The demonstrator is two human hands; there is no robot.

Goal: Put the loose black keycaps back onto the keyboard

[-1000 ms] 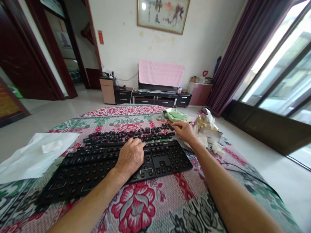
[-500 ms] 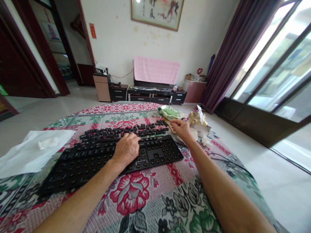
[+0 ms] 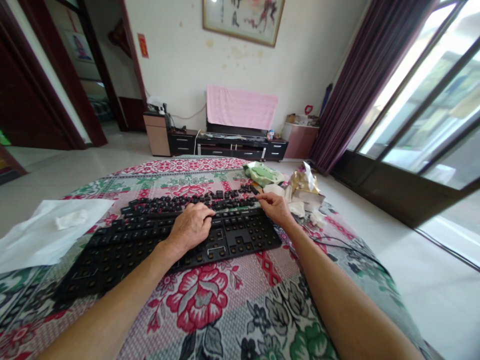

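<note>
A black keyboard (image 3: 245, 245) lies on the patterned tablecloth, with keycaps on its upper rows and bare switch sockets across much of the rest. My left hand (image 3: 193, 225) rests on the keyboard's upper middle, its fingers bent and pressed together; whatever lies under the fingertips is hidden. Behind the keyboard, loose black keycaps (image 3: 221, 199) are spread in a long heap. My right hand (image 3: 275, 206) is at the heap's right end, above the keyboard's upper right corner. Its thumb and fingers come together in a pinch beside the keycaps, and any small piece between them cannot be made out.
White paper (image 3: 33, 240) with a crumpled tissue (image 3: 71, 219) lies at the left. A green packet (image 3: 263, 174), a gold tissue pack (image 3: 303, 181) and crumpled tissues (image 3: 317, 218) lie to the right. A black cable (image 3: 348, 243) runs along the table's right side.
My right hand has moved left and slightly down, from above the tissues to the right end of the keycap heap. The left hand stays on the keyboard, shifted slightly left in view.
</note>
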